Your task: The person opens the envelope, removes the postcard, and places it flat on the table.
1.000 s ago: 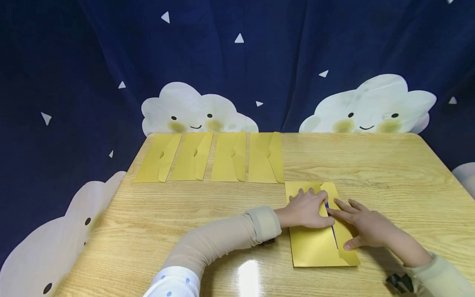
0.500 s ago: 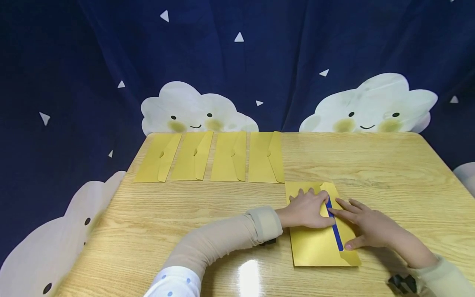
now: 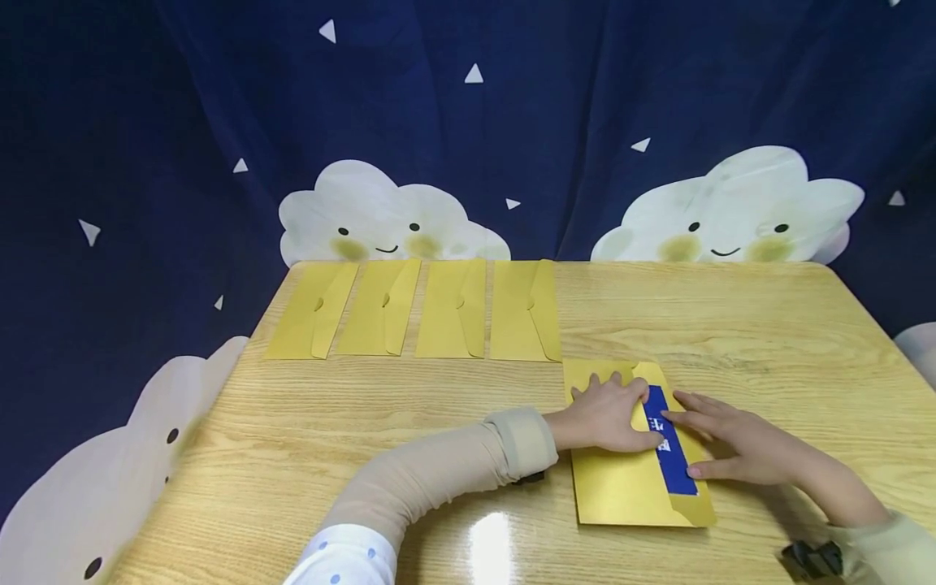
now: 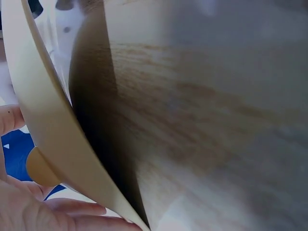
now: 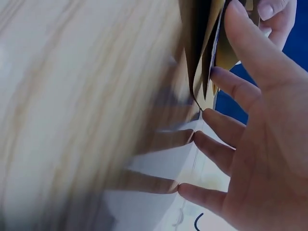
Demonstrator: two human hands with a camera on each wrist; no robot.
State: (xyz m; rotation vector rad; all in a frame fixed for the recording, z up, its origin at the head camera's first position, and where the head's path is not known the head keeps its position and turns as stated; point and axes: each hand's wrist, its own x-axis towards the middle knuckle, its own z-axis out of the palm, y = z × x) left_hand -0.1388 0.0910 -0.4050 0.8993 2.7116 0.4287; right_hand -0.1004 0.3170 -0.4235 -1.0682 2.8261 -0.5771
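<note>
In the head view a gold envelope (image 3: 610, 487) lies at the right front of the table with its flap folded out to the right. A blue card (image 3: 676, 467) with white characters sticks out of its opening. My left hand (image 3: 603, 413) holds the envelope's body beside that opening, thumb and forefinger at the edge. On the other side, my right hand (image 3: 746, 443) grips the card's outer edge with thumb and fingertips. In the right wrist view the right hand (image 5: 269, 130) has its thumb and forefinger at a thin paper edge. The left wrist view shows the envelope (image 4: 72, 130) bulging.
Several gold envelopes (image 3: 449, 313) lie flat in a row along the table's back left. The wooden table (image 3: 329, 414) has a glossy top. Behind it hangs a dark blue curtain (image 3: 409, 89) with clouds and triangles.
The blue card has slid rightward out of the envelope, from a thin sliver to a wide strip with characters visible. My right hand has moved right with it. The left hand stays in place.
</note>
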